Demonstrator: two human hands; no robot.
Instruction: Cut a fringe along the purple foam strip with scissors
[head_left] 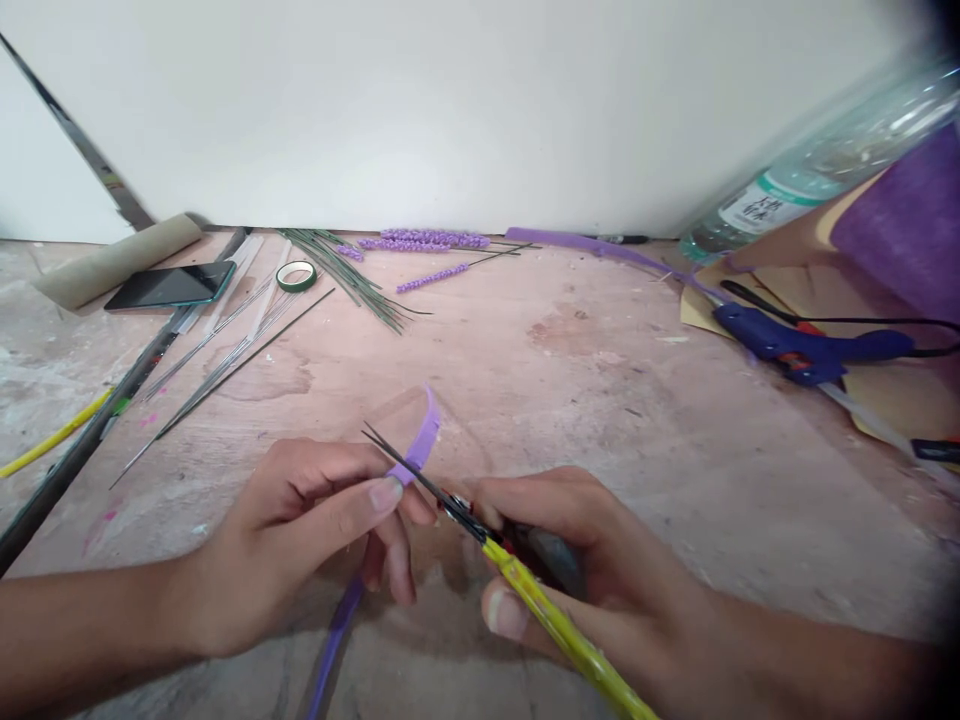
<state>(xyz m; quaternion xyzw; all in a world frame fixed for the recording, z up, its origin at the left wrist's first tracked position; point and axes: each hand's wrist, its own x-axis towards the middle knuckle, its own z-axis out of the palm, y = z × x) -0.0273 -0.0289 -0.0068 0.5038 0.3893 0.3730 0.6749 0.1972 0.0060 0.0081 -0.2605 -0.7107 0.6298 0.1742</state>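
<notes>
Pinching the flat, soft purple strip: left hand has thumb and forefinger closed on it, short free end sticking up past the fingertips, long tail hanging below the hand. Right hand is wrapped round the scissors with slim black blades and a yellow handle; blades slightly parted at the tips, lying across the strip just beside the left thumb. Can't tell whether they bite into it. Pinch sits close to the blades, probably so the limp strip stays taut there. Hands near each other, not touching, low over the pinkish wooden tabletop.

Everything else is pushed outward, likely to leave working room: purple knobbly flower spikes and a bundle of thin green stems at the back by the white panel; dark green tape roll, thin silvery wires and black flat phone at left; blue plastic glue gun at right, near the clear plastic bottle.
</notes>
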